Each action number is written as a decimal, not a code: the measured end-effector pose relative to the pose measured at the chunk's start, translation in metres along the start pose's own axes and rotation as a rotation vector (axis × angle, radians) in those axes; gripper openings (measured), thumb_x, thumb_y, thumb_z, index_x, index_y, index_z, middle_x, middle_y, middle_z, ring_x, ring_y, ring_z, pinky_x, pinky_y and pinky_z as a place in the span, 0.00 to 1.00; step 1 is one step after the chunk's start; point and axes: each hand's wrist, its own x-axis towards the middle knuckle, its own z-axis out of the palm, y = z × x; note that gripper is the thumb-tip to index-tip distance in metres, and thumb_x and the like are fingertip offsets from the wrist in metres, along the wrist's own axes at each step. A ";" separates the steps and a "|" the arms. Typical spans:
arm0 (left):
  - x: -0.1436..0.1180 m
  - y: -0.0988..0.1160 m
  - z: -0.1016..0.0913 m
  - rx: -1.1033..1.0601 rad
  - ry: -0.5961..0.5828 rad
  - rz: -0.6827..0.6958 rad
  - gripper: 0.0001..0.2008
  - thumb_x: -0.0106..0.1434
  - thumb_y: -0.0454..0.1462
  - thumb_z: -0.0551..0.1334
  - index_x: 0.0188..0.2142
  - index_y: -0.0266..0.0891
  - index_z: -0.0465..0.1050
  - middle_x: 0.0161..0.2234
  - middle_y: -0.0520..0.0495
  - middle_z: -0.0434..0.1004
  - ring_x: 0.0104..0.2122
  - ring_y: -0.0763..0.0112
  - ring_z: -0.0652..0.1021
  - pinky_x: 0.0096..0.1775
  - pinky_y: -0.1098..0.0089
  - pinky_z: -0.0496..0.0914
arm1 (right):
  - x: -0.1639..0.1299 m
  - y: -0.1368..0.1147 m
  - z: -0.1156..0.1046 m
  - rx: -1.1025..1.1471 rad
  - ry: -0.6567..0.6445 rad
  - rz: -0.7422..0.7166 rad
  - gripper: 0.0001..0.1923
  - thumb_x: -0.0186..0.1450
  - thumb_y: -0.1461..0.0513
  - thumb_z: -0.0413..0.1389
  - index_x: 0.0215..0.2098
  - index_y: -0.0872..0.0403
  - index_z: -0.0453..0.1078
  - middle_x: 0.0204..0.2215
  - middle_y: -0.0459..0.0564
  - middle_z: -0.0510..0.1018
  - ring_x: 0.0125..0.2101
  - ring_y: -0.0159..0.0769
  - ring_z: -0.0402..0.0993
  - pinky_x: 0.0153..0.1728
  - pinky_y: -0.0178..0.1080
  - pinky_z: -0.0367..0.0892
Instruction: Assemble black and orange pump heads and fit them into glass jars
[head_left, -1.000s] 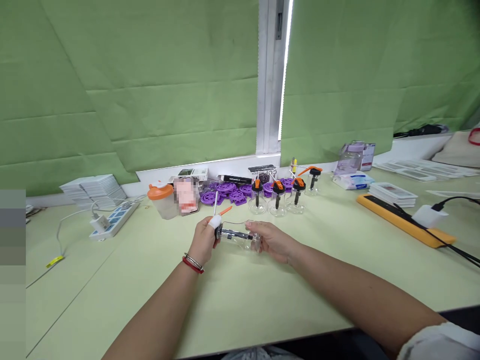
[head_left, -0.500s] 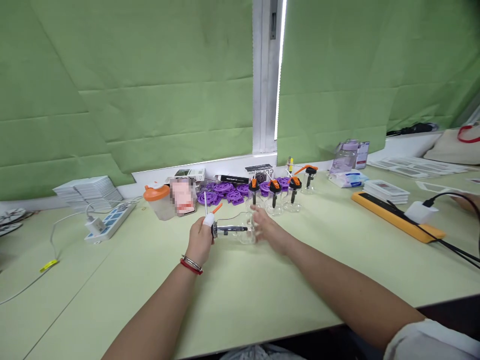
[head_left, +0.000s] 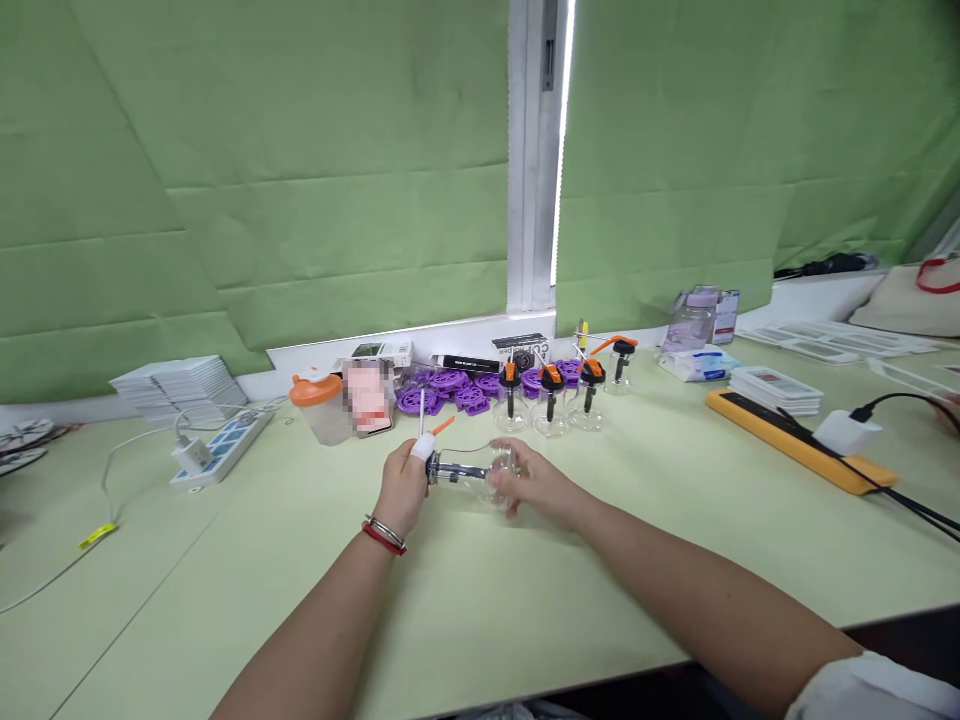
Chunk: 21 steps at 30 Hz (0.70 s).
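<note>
A small clear glass jar (head_left: 471, 473) lies on its side just above the pale green table, held between both hands. My left hand (head_left: 401, 487), with a white-taped fingertip and a red wristband, grips the black cap end with its orange lever and thin white rod. My right hand (head_left: 531, 484) wraps the jar's rounded base. Behind them stand three finished jars with orange-and-black caps (head_left: 550, 411), and one more jar (head_left: 619, 362) further back.
Purple plastic wheels (head_left: 450, 388) lie by the window sill. An orange-lidded cup (head_left: 316, 405) and a phone stand at back left, next to a power strip (head_left: 222, 446) and stacked cards. An orange strip with a charger (head_left: 799, 445) lies to the right.
My right hand, which had lifted off the jar half a second ago, has closed around its base again. The view shifted slightly; the jar stays between both hands.
</note>
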 end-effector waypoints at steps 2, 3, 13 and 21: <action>0.000 0.001 -0.001 -0.021 -0.008 -0.048 0.19 0.60 0.47 0.57 0.18 0.39 0.61 0.12 0.53 0.60 0.12 0.77 0.60 0.14 0.75 0.51 | -0.001 -0.002 -0.002 -0.202 0.069 -0.264 0.36 0.55 0.49 0.61 0.59 0.47 0.56 0.55 0.59 0.63 0.50 0.48 0.68 0.47 0.52 0.67; 0.000 0.001 -0.001 -0.032 -0.008 -0.063 0.20 0.60 0.47 0.57 0.18 0.40 0.61 0.12 0.53 0.60 0.11 0.77 0.60 0.14 0.74 0.49 | -0.002 -0.003 -0.003 -0.266 0.095 -0.379 0.38 0.53 0.51 0.64 0.58 0.46 0.58 0.58 0.58 0.60 0.56 0.50 0.61 0.52 0.53 0.62; 0.001 -0.004 -0.001 0.104 -0.036 0.049 0.18 0.60 0.47 0.57 0.19 0.39 0.62 0.14 0.53 0.61 0.14 0.77 0.62 0.16 0.75 0.53 | -0.003 -0.005 -0.002 -0.047 0.005 -0.035 0.37 0.55 0.50 0.62 0.58 0.49 0.56 0.50 0.58 0.66 0.44 0.44 0.72 0.39 0.48 0.73; 0.017 -0.010 -0.010 -0.037 0.092 -0.404 0.17 0.57 0.49 0.58 0.20 0.42 0.58 0.11 0.52 0.62 0.09 0.77 0.59 0.12 0.75 0.49 | -0.007 0.001 -0.022 -0.898 0.139 -0.745 0.16 0.63 0.71 0.49 0.44 0.47 0.67 0.52 0.52 0.67 0.61 0.44 0.54 0.59 0.57 0.54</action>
